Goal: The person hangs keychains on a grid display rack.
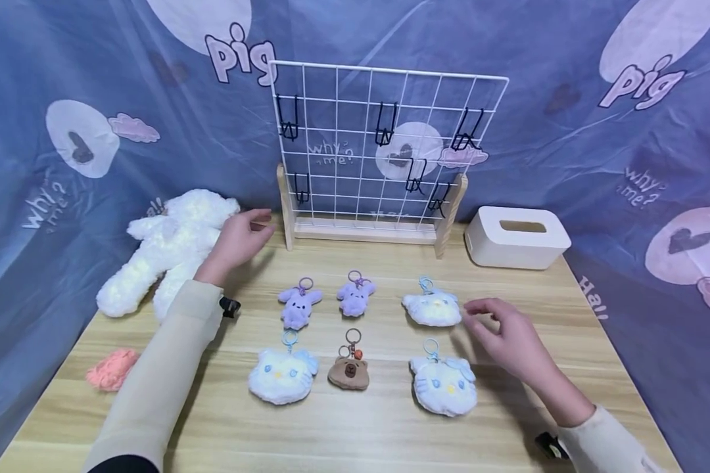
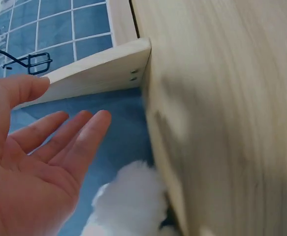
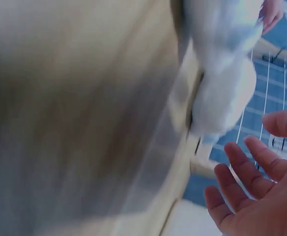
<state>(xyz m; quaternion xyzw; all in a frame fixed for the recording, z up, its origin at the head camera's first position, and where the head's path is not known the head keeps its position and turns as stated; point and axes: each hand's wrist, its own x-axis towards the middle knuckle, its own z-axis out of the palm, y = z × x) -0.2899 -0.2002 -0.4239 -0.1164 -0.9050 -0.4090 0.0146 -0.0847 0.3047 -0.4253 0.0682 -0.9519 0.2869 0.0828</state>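
Observation:
My left hand [image 1: 242, 238] is held out beside the left post of a white wire grid rack [image 1: 355, 209], fingers relaxed and palm bare in the left wrist view. Over the table's right side hovers my right hand [image 1: 505, 336], its fingertips close to a white plush cat-head keychain [image 1: 433, 309]. Another white cat-head keychain [image 1: 445, 387] lies nearer the front, and a third [image 1: 281, 376] is at front left. Between them is a brown capybara-like plush keychain [image 1: 349, 374]. Two purple long-eared plush keychains [image 1: 298, 309] [image 1: 355, 299] lie behind it.
Several black hooks [image 1: 384, 135] hang on the grid. A white tissue box [image 1: 518, 238] stands at back right. On the left are a fluffy white plush toy [image 1: 174, 246] and a crumpled pink item [image 1: 112, 370]. A blue printed cloth [image 1: 568, 164] encloses the back and sides.

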